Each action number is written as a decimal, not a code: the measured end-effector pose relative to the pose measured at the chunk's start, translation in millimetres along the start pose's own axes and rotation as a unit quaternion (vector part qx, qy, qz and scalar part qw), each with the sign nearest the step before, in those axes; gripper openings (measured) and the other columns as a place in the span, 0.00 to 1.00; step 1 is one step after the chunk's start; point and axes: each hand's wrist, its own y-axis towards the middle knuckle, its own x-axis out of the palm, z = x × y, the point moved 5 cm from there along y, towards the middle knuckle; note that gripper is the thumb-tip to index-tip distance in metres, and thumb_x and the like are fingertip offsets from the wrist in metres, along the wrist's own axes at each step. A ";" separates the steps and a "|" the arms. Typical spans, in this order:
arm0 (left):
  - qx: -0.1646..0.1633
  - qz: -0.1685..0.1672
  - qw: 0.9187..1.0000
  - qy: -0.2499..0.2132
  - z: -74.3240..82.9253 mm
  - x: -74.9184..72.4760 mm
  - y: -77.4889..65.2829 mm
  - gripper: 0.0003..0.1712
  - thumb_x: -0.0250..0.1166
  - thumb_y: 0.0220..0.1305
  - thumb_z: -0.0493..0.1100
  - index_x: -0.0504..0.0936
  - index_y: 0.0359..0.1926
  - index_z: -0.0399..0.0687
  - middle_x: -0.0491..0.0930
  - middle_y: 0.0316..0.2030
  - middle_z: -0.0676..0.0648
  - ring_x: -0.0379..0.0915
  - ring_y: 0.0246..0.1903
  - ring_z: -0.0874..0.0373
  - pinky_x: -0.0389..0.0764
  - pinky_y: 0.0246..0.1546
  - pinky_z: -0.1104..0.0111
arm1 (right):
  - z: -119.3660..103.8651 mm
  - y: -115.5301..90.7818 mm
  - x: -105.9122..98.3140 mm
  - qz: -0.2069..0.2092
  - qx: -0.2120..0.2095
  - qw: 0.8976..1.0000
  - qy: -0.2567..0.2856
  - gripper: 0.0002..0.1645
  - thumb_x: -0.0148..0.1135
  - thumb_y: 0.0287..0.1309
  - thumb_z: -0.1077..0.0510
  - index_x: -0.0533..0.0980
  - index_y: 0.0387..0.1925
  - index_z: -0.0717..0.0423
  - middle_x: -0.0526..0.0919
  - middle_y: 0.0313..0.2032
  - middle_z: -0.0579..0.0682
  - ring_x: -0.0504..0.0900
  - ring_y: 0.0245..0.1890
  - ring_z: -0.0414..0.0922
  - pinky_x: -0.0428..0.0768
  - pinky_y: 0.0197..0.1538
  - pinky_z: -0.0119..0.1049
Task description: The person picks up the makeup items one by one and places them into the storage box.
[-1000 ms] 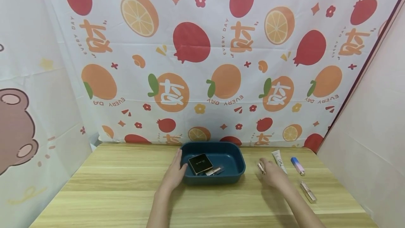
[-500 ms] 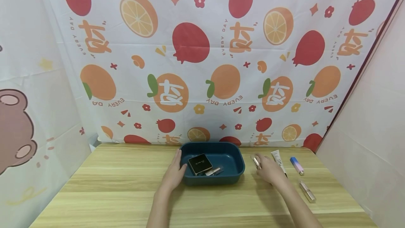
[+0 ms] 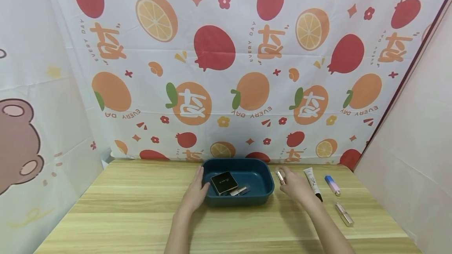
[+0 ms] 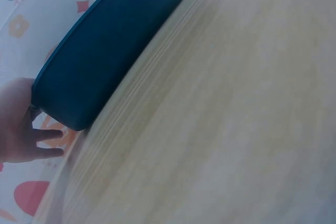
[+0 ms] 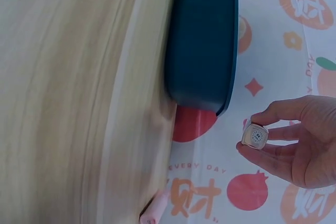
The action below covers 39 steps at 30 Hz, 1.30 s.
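A dark teal bin (image 3: 237,200) stands at the back middle of the table. My left hand (image 3: 194,192) rests against its left end, with the fingers straight along the outer wall and the thumb at the rim; the left wrist view also shows straight fingers (image 4: 50,135) beside the wall. Inside the bin lie a black square compact (image 3: 224,182) and a lipstick (image 3: 239,191) with a clear cap. Just right of the bin, my right hand (image 3: 295,183) pinches another lipstick (image 3: 281,177) between thumb and fingers, its squarish end (image 5: 256,136) facing the right wrist camera.
Right of my right hand lie a white squeeze tube (image 3: 311,180) with a black cap, a blue-and-pink tube (image 3: 332,185) and a lipstick (image 3: 344,214) with a clear part. A fruit-print cloth (image 3: 226,89) hangs behind the wood-grain table (image 3: 123,214).
My right hand has lifted the pinched lipstick and carried it left towards the bin, uncovering the white squeeze tube. The left hand and the bin stay where they were.
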 end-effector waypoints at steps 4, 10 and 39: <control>0.000 -0.002 1.000 -0.001 0.1 0.5 -0.5 0.35 0.48 0.68 0.39 0.44 0.69 0.32 0.39 0.69 0.36 0.39 0.66 0.40 0.46 0.63 0.50 | -4.6 2.0 0.8 0.001 0.003 1.000 -0.001 0.33 0.64 0.42 0.66 0.69 0.56 0.60 0.78 0.29 0.49 0.73 0.26 0.44 0.74 0.27 0.40; -0.004 -0.003 1.000 0.001 0.3 0.6 -0.9 0.35 0.48 0.68 0.39 0.44 0.69 0.32 0.39 0.69 0.37 0.38 0.66 0.41 0.45 0.63 0.50 | -11.7 4.7 0.9 0.009 -0.011 1.000 -0.005 0.33 0.64 0.42 0.66 0.69 0.55 0.61 0.78 0.30 0.50 0.76 0.30 0.48 0.75 0.32 0.46; -0.014 0.008 0.999 0.041 1.9 -0.6 -1.2 0.34 0.49 0.68 0.41 0.48 0.69 0.34 0.43 0.69 0.38 0.41 0.64 0.34 0.47 0.59 0.42 | -20.8 10.8 6.6 0.014 -0.032 0.999 0.011 0.32 0.66 0.41 0.67 0.70 0.54 0.61 0.79 0.37 0.56 0.77 0.35 0.52 0.76 0.37 0.49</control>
